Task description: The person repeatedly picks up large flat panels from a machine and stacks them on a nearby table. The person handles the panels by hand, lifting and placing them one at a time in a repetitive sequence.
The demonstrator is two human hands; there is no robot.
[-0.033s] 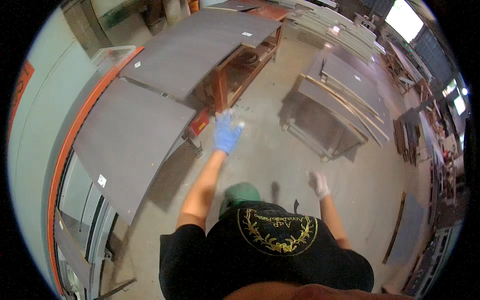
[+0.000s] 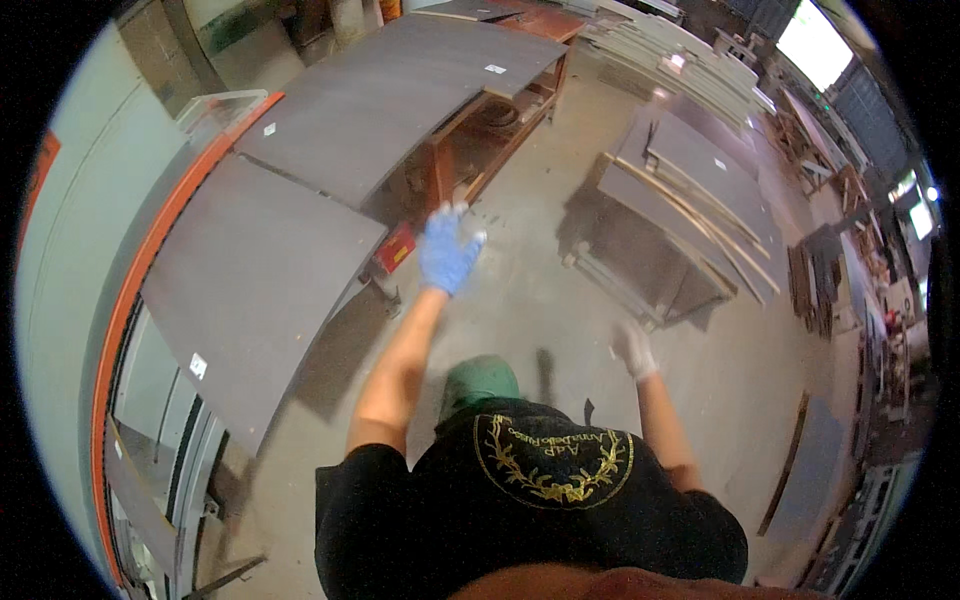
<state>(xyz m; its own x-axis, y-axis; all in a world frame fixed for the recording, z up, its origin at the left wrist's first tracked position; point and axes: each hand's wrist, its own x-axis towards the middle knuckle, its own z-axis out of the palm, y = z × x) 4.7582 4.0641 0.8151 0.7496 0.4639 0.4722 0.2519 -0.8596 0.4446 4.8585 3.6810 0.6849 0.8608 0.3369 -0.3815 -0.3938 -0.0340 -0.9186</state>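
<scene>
My left hand [image 2: 450,258], in a blue glove with pale fingertips, is held out with its fingers spread and nothing in them. It is nearest to the front corner of a large grey panel [image 2: 265,270] and a small red box [image 2: 396,247] under the panels' edge. Touching neither, it appears over the floor. My right hand [image 2: 632,352], in a whitish glove, is smeared by motion. Its fingers look stretched out and hold nothing I can see. Beyond it stands a low cart [image 2: 655,265] bearing grey panels [image 2: 700,160].
Along the left runs an orange-edged machine [image 2: 150,265]. A second grey panel [image 2: 385,95] lies on a rust-red bench [image 2: 440,170]. Thin wooden strips [image 2: 690,215] lie across the cart. Long pale boards [image 2: 665,65] are stacked at the back. Another flat panel [image 2: 808,465] is at the right.
My left hand has moved slightly up and to the left in the picture. My right hand has shifted slightly up and left too. The surroundings have shifted a little with the head.
</scene>
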